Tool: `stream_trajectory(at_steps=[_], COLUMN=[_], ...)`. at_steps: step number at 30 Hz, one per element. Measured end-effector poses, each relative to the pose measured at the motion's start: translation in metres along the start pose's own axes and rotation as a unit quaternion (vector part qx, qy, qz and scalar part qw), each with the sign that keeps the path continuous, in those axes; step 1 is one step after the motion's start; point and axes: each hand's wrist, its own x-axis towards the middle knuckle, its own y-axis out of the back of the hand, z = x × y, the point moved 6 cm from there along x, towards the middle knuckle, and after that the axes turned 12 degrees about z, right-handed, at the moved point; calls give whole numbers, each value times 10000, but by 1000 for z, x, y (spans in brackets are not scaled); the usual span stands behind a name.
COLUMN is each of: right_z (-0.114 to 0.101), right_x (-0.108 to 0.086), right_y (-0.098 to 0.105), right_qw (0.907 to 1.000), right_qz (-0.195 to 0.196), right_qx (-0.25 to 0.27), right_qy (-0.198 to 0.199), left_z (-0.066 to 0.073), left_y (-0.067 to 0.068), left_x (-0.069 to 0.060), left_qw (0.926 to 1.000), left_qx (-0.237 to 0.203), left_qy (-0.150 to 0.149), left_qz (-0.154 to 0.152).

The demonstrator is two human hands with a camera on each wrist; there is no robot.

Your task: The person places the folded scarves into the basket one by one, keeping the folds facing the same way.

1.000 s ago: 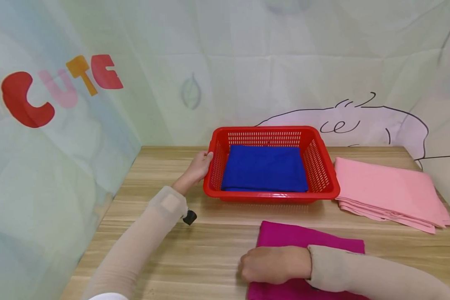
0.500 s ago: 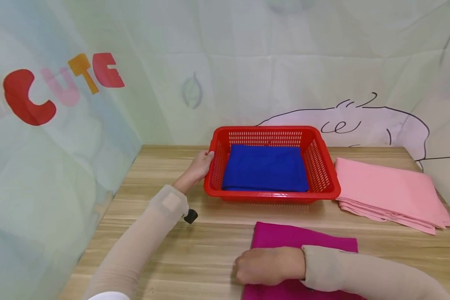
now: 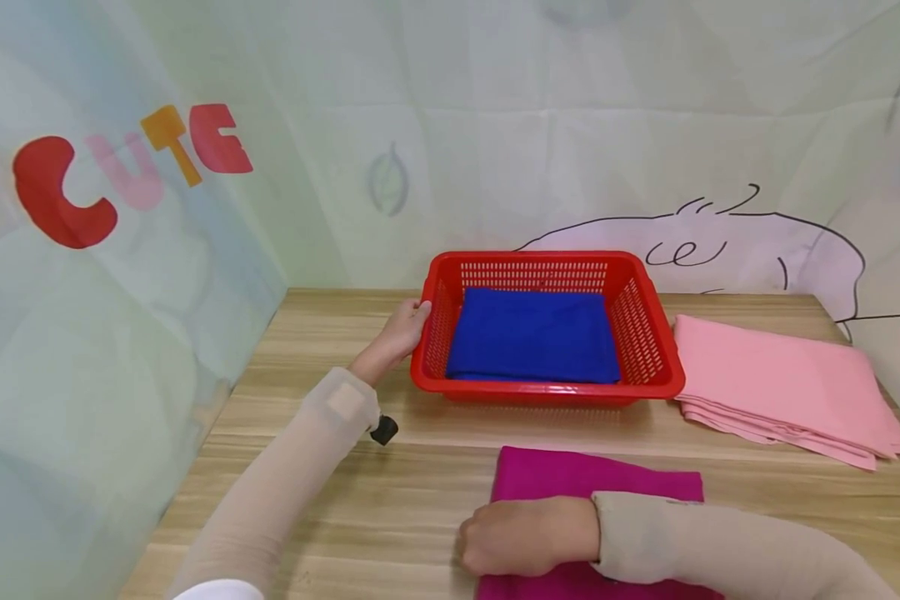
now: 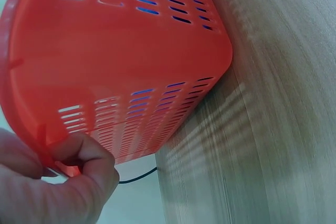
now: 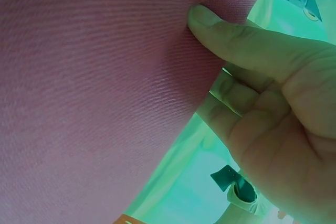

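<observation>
A red basket [image 3: 547, 389] with a folded blue cloth [image 3: 532, 335] in it stands at the back of the table. My left hand [image 3: 401, 332] grips its left rim; in the left wrist view the hand [image 4: 68, 182] has thumb and curled fingers round the red rim [image 4: 26, 129]. A magenta cloth [image 3: 570, 473] is at the front, and my right hand [image 3: 528, 536] holds its left edge. In the right wrist view, the thumb of my hand [image 5: 273, 87] presses on the cloth [image 5: 105, 77], with fingers behind the edge.
A folded pink cloth [image 3: 780, 379] lies right of the basket, close against it. Behind the wooden table [image 3: 390, 500] hangs a printed curtain [image 3: 345, 167], which also runs along the left side.
My right hand and the magenta cloth have shifted a little to the left. My left hand keeps its grip on the rim, and the basket stays beside the pink cloth.
</observation>
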Motion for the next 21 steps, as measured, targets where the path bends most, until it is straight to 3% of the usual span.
stream_trajectory(at_steps=[7,21], right_z=[-3,-5], right_x=[5,12], right_y=[0,1], right_qw=[9996,9995], right_qz=[58,-124], right_qx=[-178,-121], right_qy=[220,279], left_z=[1,0], left_y=[-1,-1], left_x=[-1,0], left_qw=[9999,9999], left_qx=[-99,-140], left_qy=[25,66], left_qz=[-79,7])
